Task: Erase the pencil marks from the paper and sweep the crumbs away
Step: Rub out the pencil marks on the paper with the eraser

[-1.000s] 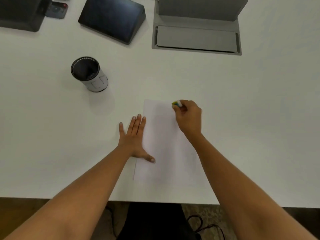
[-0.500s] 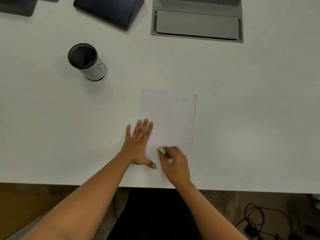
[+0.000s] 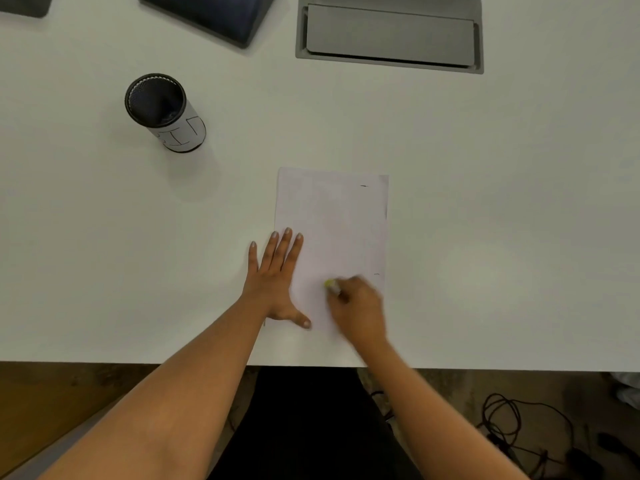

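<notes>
A white sheet of paper (image 3: 332, 216) lies on the white table (image 3: 502, 237) near its front edge. Small dark marks show near the sheet's top right and at its right edge. My left hand (image 3: 277, 275) lies flat, fingers spread, on the paper's left edge, pinning it. My right hand (image 3: 358, 308), blurred with motion, is closed on a small eraser (image 3: 331, 285) with a yellow-green end, pressed on the lower part of the sheet. Crumbs are too small to make out.
A black mesh pen holder (image 3: 162, 110) with a white label stands at the back left. A dark wedge-shaped device (image 3: 214, 15) and a grey recessed desk panel (image 3: 388, 36) sit along the far side. Cables (image 3: 512, 420) lie on the floor at the right.
My right hand with the eraser came down from the paper's top edge to its lower part, then shifted slightly right. The left hand stayed flat on the paper. The camera tilted downward.
</notes>
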A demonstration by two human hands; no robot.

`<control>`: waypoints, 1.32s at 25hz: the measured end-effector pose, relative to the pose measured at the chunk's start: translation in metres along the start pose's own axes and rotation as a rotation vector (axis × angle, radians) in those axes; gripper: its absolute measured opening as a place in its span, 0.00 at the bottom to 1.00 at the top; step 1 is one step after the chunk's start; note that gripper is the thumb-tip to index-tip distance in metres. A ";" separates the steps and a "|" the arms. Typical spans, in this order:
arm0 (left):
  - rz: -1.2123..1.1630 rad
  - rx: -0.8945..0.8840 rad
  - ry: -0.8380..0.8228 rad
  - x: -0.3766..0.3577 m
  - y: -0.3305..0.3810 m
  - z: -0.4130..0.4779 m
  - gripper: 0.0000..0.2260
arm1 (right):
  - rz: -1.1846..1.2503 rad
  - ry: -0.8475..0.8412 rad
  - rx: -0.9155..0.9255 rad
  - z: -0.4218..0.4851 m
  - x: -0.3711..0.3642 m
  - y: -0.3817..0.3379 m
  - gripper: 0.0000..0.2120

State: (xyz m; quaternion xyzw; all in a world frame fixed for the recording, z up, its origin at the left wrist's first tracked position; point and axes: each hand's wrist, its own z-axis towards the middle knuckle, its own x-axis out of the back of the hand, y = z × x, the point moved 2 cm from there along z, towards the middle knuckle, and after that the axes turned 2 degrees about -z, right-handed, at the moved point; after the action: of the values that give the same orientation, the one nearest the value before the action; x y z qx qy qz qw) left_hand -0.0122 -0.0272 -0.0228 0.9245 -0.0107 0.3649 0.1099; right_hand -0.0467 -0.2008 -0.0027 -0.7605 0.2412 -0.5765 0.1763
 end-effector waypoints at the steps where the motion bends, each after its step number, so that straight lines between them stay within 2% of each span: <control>1: 0.000 0.004 -0.004 0.001 0.000 0.000 0.73 | -0.012 -0.106 0.071 -0.022 -0.013 -0.011 0.04; 2: -0.001 0.007 -0.010 0.001 0.001 0.001 0.73 | -0.030 -0.155 0.122 -0.032 -0.018 -0.013 0.04; 4: -0.001 0.003 -0.010 0.001 0.001 0.001 0.73 | -0.062 -0.049 0.109 -0.005 -0.002 0.007 0.05; 7: -0.003 -0.007 -0.004 0.001 0.000 0.001 0.73 | -0.120 0.213 -0.147 0.058 0.049 0.039 0.10; 9: -0.011 -0.012 -0.006 0.000 0.000 0.000 0.73 | -0.117 0.270 -0.186 0.063 0.052 0.033 0.11; 11: -0.022 -0.004 -0.002 0.000 0.001 0.000 0.73 | -0.077 0.138 -0.063 0.034 0.019 -0.002 0.09; 13: -0.021 0.009 0.001 0.000 0.002 0.001 0.70 | -0.048 -0.120 0.140 -0.004 -0.014 -0.032 0.09; 15: -0.007 0.015 -0.007 0.001 0.002 0.001 0.70 | -0.084 -0.208 0.266 0.007 -0.021 -0.035 0.10; 17: 0.019 0.011 -0.031 0.002 0.002 0.001 0.73 | -0.119 -0.134 0.236 0.052 -0.006 -0.027 0.10; 19: 0.028 0.018 -0.039 0.001 0.002 0.002 0.74 | -0.099 0.016 0.145 0.090 0.013 -0.019 0.12; 21: 0.032 0.028 -0.048 0.003 0.003 0.002 0.74 | -0.054 0.093 0.082 0.091 0.014 -0.025 0.13; 23: 0.039 0.035 -0.054 0.002 0.004 0.002 0.74 | -0.023 -0.018 0.096 0.054 -0.002 -0.039 0.14; 25: 0.022 0.037 -0.065 0.004 0.005 0.002 0.74 | -0.004 -0.160 0.186 0.018 -0.012 -0.036 0.12; 26: 0.010 0.037 -0.067 0.005 0.005 0.001 0.74 | -0.015 -0.161 0.179 0.022 -0.005 -0.026 0.12; 30: 0.008 0.035 -0.056 0.005 0.004 0.001 0.75 | -0.123 0.098 -0.074 0.109 0.055 0.022 0.12; 32: 0.011 0.033 -0.065 0.005 0.004 0.000 0.74 | -0.130 0.144 -0.073 0.115 0.058 0.021 0.12; 33: 0.012 0.036 -0.066 0.004 0.005 0.000 0.74 | -0.139 0.116 -0.058 0.101 0.048 0.011 0.12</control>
State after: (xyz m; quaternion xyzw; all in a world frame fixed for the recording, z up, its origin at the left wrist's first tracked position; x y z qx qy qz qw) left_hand -0.0092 -0.0316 -0.0192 0.9378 -0.0133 0.3348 0.0907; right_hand 0.0588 -0.2384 0.0014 -0.7454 0.2143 -0.6233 0.0997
